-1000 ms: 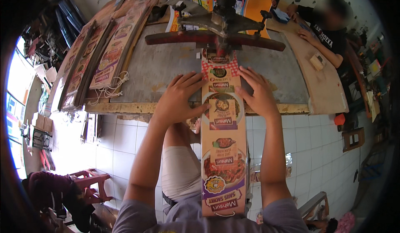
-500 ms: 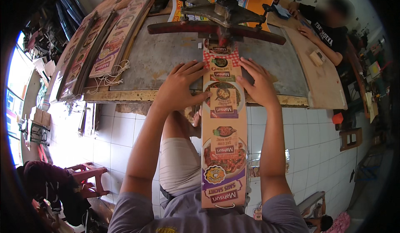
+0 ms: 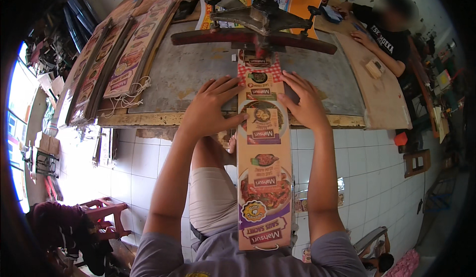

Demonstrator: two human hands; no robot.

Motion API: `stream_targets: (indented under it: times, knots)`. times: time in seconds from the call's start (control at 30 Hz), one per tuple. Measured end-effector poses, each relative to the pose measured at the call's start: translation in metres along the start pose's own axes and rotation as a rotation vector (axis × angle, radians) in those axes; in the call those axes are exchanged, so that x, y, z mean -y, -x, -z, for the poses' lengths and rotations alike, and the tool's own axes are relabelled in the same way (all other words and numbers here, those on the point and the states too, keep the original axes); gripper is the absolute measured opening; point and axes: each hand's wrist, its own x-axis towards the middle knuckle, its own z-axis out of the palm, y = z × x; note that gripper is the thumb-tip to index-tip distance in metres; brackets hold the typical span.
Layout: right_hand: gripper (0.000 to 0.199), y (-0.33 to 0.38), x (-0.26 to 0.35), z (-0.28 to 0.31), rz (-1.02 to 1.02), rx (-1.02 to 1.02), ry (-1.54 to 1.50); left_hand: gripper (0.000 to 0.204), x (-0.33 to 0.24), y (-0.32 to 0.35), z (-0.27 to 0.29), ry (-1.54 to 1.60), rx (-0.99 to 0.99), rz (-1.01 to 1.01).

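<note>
White floor tiles (image 3: 148, 168) fill the lower part of the view, and a worn grey worktable (image 3: 198, 74) with a yellowed front edge spans twelve o'clock. On it stands a dark metal press (image 3: 263, 24) with a reddish crossbar; its top is cut off by the upper rim. A long printed cardboard strip (image 3: 263, 178) runs from under that crossbar down to six o'clock, its far end hidden beneath the press. At ten o'clock a stack of similar printed strips (image 3: 124, 64) lies on the table with a loop of white string (image 3: 131, 96) at its near end. At two o'clock another person (image 3: 391, 29) leans on a wooden board. The left hand (image 3: 210, 111) lies flat, fingers spread, against the strip's left edge; the right hand (image 3: 305, 103) lies flat against its right edge, the two apart, pressing rather than gripping. Since half a second ago both hands sit at the same spot on the strip.
</note>
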Motion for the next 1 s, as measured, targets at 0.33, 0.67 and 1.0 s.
stream_targets:
  times: [0.33,0.67,1.0]
  knots:
    - [0.063,0.0002,0.0009,0.0018,-0.02,0.019,0.013,0.071,0.0024,-0.0001,-0.0021,-0.013,0.011,0.001]
    - [0.064,0.0,-0.0005,0.0015,-0.026,0.029,0.027,0.072,-0.0003,-0.0015,0.0001,-0.013,0.021,0.003]
    - [0.062,0.0001,0.001,0.0017,-0.013,0.001,0.009,0.073,-0.0015,-0.0016,-0.0001,-0.006,0.015,0.009]
